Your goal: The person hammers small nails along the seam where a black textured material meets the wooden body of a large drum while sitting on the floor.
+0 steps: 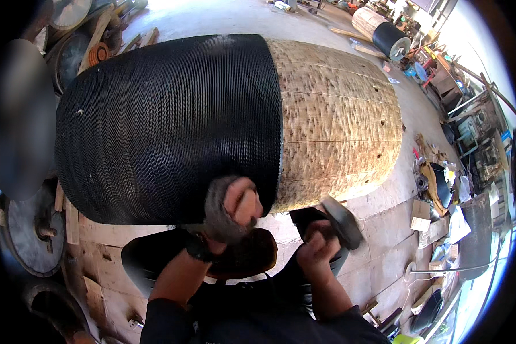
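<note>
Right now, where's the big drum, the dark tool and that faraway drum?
Big drum [229, 117], head view: on its black covering.
Dark tool [343, 222], head view: on its blurred, broad end.
Faraway drum [387, 38], head view: on its black part.

Drum ahead, free room rightward

No word, number or sign can be read — neither ahead of the left hand and right hand, nor on the dark shirt behind them.
</note>
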Available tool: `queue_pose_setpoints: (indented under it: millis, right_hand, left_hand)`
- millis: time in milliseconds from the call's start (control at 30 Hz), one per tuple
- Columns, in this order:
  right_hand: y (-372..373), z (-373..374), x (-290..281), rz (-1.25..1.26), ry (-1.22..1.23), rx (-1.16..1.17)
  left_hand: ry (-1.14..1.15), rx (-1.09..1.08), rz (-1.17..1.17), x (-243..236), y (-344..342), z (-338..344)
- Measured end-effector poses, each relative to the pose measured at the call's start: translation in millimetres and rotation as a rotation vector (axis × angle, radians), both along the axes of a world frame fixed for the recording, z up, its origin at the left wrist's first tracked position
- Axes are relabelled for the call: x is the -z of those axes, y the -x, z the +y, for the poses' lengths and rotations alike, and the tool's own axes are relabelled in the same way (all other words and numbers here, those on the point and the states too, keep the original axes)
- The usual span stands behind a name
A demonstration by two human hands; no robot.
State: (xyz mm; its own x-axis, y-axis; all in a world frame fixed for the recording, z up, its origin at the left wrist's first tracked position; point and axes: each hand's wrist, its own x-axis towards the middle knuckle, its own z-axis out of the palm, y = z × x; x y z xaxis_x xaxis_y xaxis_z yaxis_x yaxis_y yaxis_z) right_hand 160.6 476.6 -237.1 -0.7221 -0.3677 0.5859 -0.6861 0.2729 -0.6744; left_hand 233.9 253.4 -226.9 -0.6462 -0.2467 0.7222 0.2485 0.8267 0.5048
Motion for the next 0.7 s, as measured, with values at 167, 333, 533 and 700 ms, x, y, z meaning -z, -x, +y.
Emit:
queue_pose_setpoints:
  millis: [167, 333, 533, 700]
  right_hand:
    - [5, -6, 1, -0.209, -0.21, 0.034]
    - [5, -2, 3, -0.054, -0.287, 0.06]
    - [13, -5, 6, -0.111, -0.09, -0.043]
    - [13, -6, -7, -0.304, -0.354, -0.017]
  left_hand:
    - [0.422, -0.285, 0.271, -24, 41, -56]
    - [0.418, -0.325, 0.169, -30, 40, -54]
    - [0.455, -0.362, 0.174, -38, 46, -54]
    - [0.495, -0.396, 0.172, -44, 45, -52]
